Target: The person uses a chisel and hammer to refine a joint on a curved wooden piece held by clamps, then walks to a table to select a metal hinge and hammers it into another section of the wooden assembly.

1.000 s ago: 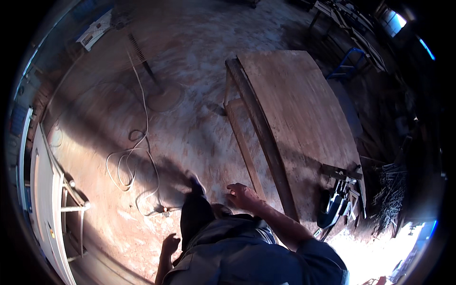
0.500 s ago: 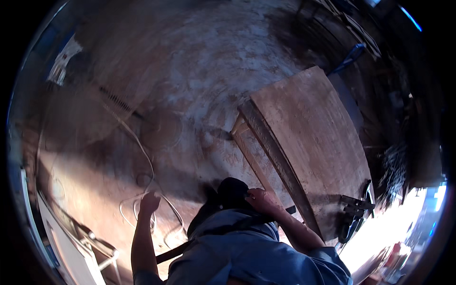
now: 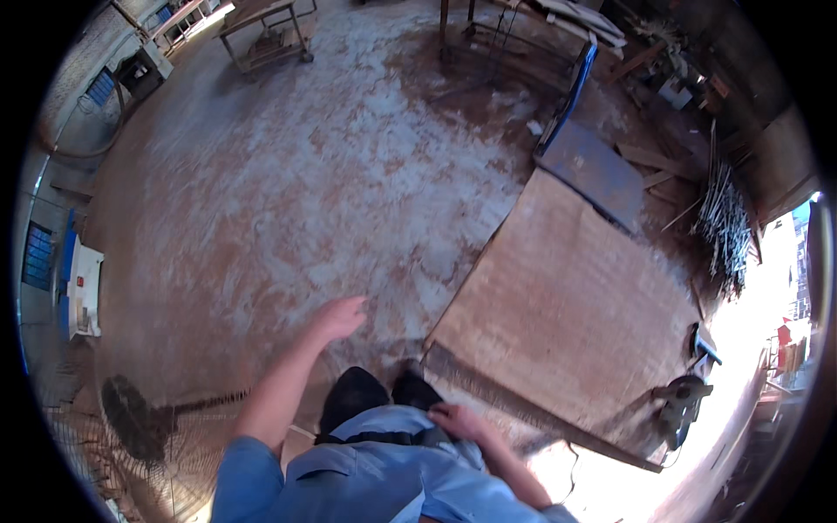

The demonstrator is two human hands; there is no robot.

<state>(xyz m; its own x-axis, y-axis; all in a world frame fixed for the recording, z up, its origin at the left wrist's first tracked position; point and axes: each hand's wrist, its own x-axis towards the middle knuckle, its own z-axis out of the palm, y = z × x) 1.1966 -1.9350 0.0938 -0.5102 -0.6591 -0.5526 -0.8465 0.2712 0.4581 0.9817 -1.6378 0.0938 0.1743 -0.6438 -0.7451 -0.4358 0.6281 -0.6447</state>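
Observation:
My left hand (image 3: pixel 342 319) is held out over the floor in front of my body, its fingers loosely extended to the right. Nothing shows in it. Close to my right thigh, my right hand (image 3: pixel 459 422) hangs low with its fingers loosely bent and apart, and I see nothing in them. The wooden board top (image 3: pixel 567 305) of a low table lies just beyond it, apart from the hand. On the board's near right corner sits a dark handheld power tool (image 3: pixel 684 403), with a cord hanging below the edge.
A blue-handled flat cart (image 3: pixel 595 170) adjoins the board's far end. A bundle of thin metal rods (image 3: pixel 724 222) stands at right. A large round fan (image 3: pixel 139 418) is at lower left. A wheeled table (image 3: pixel 261 26) stands far off on the dusty floor (image 3: pixel 305 200).
My view has swung and lifted, showing more of the room. My left hand has moved up and to the right; my right hand has dropped lower beside my thigh.

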